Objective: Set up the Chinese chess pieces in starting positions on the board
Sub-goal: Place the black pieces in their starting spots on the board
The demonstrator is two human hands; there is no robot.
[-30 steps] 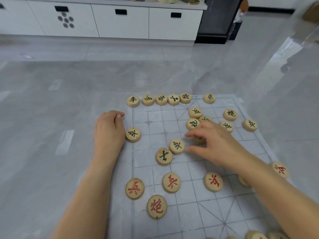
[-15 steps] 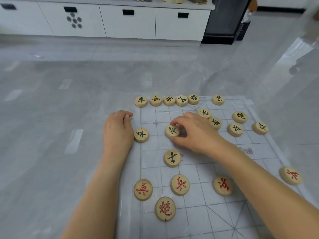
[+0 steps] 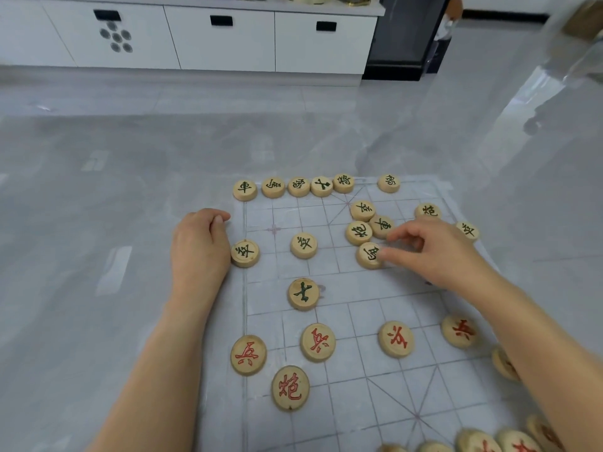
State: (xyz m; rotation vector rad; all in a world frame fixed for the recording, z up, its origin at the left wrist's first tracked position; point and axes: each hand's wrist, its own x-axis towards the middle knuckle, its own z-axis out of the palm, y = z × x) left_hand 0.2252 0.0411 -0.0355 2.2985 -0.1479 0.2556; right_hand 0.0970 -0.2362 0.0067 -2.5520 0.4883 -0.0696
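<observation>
The right hand pinches a green piece in its grip at 12 o'clock on the board, likely bound for its starting point, while the left hand, grip curled empty, braces the 10 o'clock edge.

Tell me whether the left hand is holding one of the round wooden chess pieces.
No: the left hand rests curled beside a green-lettered round wooden piece, gripping nothing.

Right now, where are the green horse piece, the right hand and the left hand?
green horse piece point(image 3: 368, 255), head view, its lettered top face.
right hand point(image 3: 434, 252), head view, the back of it.
left hand point(image 3: 199, 252), head view, the back of it.
</observation>
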